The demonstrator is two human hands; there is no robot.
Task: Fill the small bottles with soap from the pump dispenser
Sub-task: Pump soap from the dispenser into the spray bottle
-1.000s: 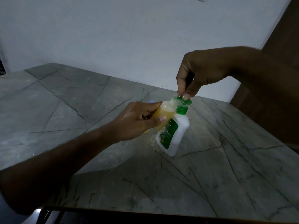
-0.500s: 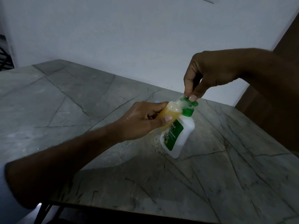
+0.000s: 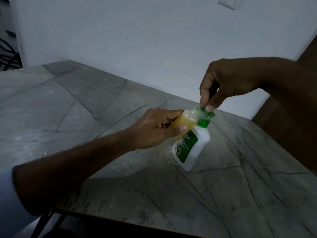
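Note:
My left hand [image 3: 152, 128] grips a small clear bottle [image 3: 183, 121] holding yellow-orange soap, tilted with its mouth against the nozzle of the pump dispenser. The dispenser [image 3: 192, 148] is white with a green label and a green pump head [image 3: 206, 115], and it stands tilted on the marble table [image 3: 85, 109]. From above, my right hand [image 3: 221, 85] reaches down and presses the pump head with fingertips and thumb. Foam shows at the small bottle's neck.
A damp, speckled patch [image 3: 167, 152] lies on the table beside the dispenser's base. A white wall rises behind the table, with a brown wooden panel [image 3: 283, 117] at the right. The table's near edge [image 3: 120, 219] runs along the bottom, with a dark frame underneath.
Both hands, the small bottle and the dispenser keep the same hold. The view has shifted slightly, so they sit further right and lower in the frame.

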